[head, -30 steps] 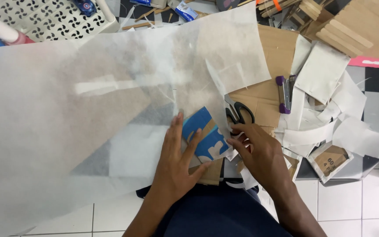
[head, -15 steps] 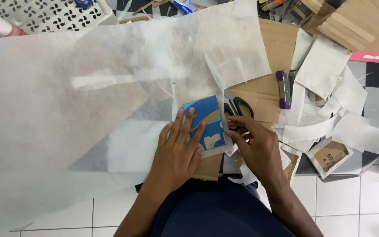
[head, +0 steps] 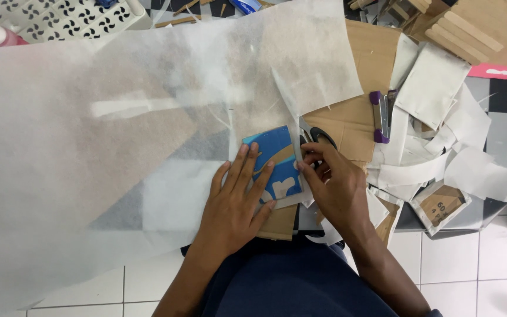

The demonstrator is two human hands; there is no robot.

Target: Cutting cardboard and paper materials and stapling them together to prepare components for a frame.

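In the head view the left hand [head: 236, 202] lies flat, fingers spread, pressing down on a small blue card [head: 277, 161] with white and tan shapes, holding nothing. The right hand [head: 335, 188] pinches the card's right edge with curled fingertips, just beside black-handled scissors [head: 315, 136] lying on brown cardboard [head: 356, 117]. The card sits at the edge of a large sheet of thin white tissue paper [head: 118, 135] spread over the tiled floor [head: 476, 264]. A purple stapler [head: 378, 116] lies near cut white paper pieces [head: 435, 82].
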